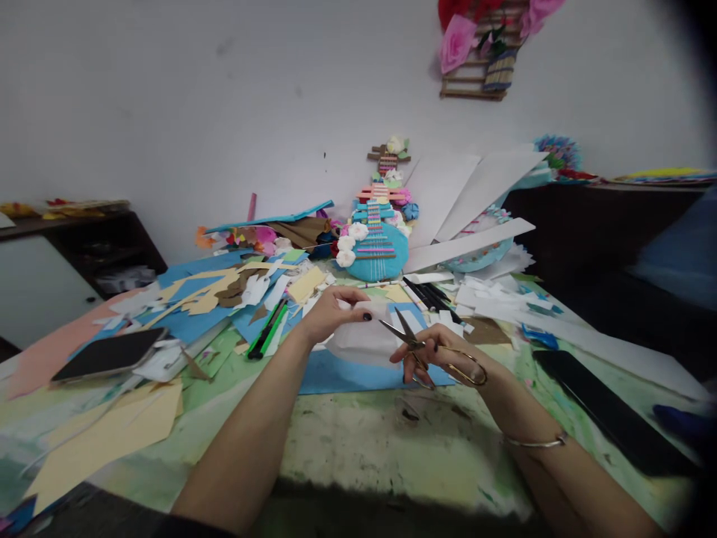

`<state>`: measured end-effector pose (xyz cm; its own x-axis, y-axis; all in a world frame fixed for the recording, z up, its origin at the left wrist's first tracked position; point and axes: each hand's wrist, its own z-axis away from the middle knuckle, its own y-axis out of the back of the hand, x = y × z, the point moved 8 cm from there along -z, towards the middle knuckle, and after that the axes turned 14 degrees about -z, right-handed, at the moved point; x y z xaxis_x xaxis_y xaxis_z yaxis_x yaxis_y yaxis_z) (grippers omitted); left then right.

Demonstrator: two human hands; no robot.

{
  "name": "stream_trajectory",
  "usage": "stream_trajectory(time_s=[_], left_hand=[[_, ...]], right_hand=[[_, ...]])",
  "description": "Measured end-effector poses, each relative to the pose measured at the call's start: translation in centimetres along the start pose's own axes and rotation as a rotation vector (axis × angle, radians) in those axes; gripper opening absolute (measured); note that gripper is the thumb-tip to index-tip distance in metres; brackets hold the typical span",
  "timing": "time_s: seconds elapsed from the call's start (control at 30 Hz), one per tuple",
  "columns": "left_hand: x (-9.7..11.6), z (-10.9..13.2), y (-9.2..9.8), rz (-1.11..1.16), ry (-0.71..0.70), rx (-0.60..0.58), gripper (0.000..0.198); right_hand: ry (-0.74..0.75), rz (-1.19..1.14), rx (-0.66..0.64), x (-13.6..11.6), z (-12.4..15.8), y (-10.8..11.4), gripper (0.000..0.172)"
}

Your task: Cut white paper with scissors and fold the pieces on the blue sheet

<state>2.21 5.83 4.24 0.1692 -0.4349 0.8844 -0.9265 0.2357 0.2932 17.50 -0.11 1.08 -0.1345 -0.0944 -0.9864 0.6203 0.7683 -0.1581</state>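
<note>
My left hand (336, 310) pinches the upper edge of a thin white paper sheet (358, 340) between thumb and fingers. In my right hand (420, 355) are gold-handled scissors (411, 340), their blades parted and pointing left at the paper's right side. Whether the blades touch the paper, I cannot tell. Beneath both hands lies a blue paper sheet (341, 377) on the table. A blue paper lute-like model (375, 250) with white flowers stands behind my hands, against the wall.
Left of my arms are a green cutter (267, 329), a phone (109, 355) and beige paper (120, 433) among scraps. Black pens (431, 297) lie beyond my right hand. A long black object (610, 411) and white paper strips (605, 340) are on the right.
</note>
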Motion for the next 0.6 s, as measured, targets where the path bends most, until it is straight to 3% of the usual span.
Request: stream_trajectory(time_s=[0.33,0.6], left_hand=[[1.0,0.3,-1.1,-0.218,-0.038,-0.141,0.015],[2.2,0.5,-2.5,-0.299,-0.149,-0.238,0.022]], right_hand=[[-0.035,-0.006,-0.042,-0.2,0.3,-0.4,0.047],[-0.034,-0.045,-0.078,0.2,0.4,-0.6,0.040]])
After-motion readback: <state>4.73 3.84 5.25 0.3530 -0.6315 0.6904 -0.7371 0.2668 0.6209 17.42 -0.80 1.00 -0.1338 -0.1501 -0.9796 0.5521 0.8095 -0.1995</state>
